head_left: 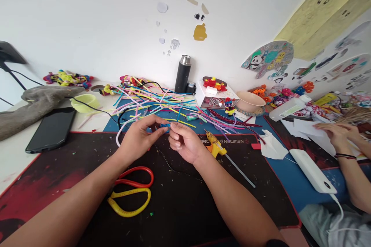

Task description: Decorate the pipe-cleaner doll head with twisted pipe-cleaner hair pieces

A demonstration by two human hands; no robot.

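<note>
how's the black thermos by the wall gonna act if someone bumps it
The black thermos may tip if pushed near the top, since it stands upright, tall and narrow. Once down, its rounded body would probably roll. The bare metal at its top suggests it is sturdy rather than fragile; its contents are hidden, so I can't judge its weight.

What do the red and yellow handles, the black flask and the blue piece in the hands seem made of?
Red handle and yellow handle: probably smooth plastic, with light glints. Black flask: perhaps coated metal, satin body; its silver top shines like steel. Blue piece: mostly covered, so material is unclear.
</note>
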